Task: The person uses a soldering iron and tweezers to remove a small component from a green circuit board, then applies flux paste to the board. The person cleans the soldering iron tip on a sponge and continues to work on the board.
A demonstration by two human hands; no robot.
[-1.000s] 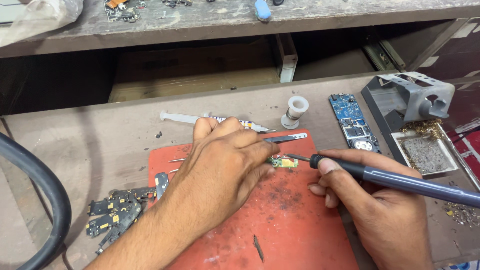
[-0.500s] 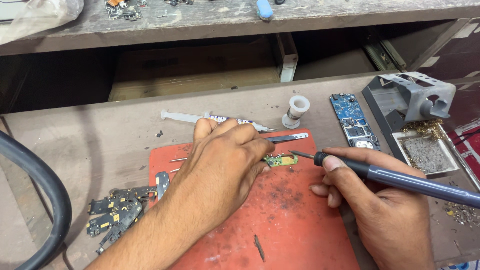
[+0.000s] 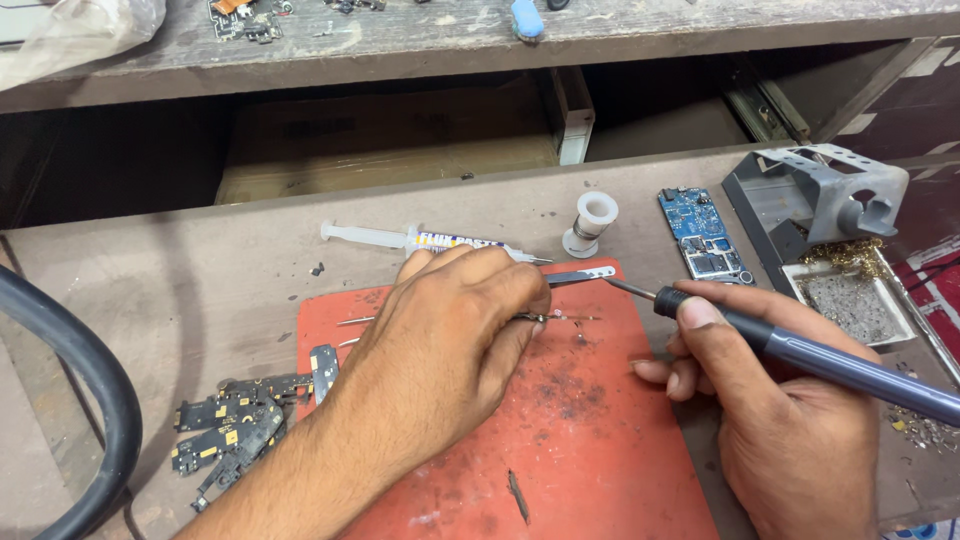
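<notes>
Soldering iron (image 3: 800,350): gripped pen-style in the right hand (image 3: 790,420), tip raised at 10 o'clock, clear of the mat (image 3: 600,440). Left hand (image 3: 450,340) rests on the red mat, fingers pinched on tweezers (image 3: 560,318). Flux syringe (image 3: 420,240) lies at 12 o'clock of the mat; solder spool (image 3: 590,222) and blue board (image 3: 705,232) at 1 o'clock.

Red mat (image 3: 600,440) — dark-speckled; blue circuit board (image 3: 705,232); soldering iron (image 3: 800,350) grey-blue (black collar); white spool (image 3: 592,223).
</notes>
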